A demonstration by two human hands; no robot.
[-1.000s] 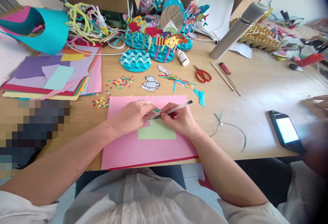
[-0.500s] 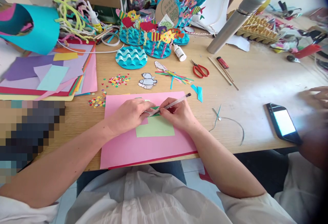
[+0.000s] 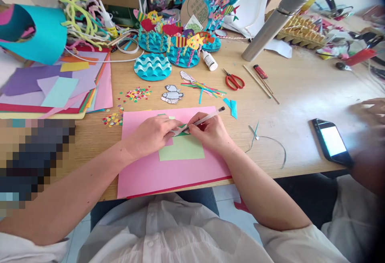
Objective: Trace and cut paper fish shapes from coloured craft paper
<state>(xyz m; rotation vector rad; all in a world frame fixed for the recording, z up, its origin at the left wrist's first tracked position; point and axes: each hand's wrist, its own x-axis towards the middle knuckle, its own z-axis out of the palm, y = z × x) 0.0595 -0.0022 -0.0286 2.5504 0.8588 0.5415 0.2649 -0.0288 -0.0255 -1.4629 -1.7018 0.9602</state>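
Your right hand (image 3: 210, 131) pinches the pen (image 3: 206, 117) between thumb and fingers, low near its point, which likely steadies small strokes. Your left hand (image 3: 150, 134) lies palm down, fingers close together over the pale piece (image 3: 177, 132), probably so it cannot slide under the pen; whether that grip also pinches its edge, you cannot tell from here. The pale piece sits on dark green paper, just above the light green paper (image 3: 186, 150), and the pink sheet (image 3: 144, 179) beneath gives both hands a flat base on the desk (image 3: 255, 134). Beyond the sheet's far edge lie the paper fish (image 3: 172, 95), strips (image 3: 215, 90) and scissors (image 3: 234, 81), seemingly set there to be near yet out of your hands' way.
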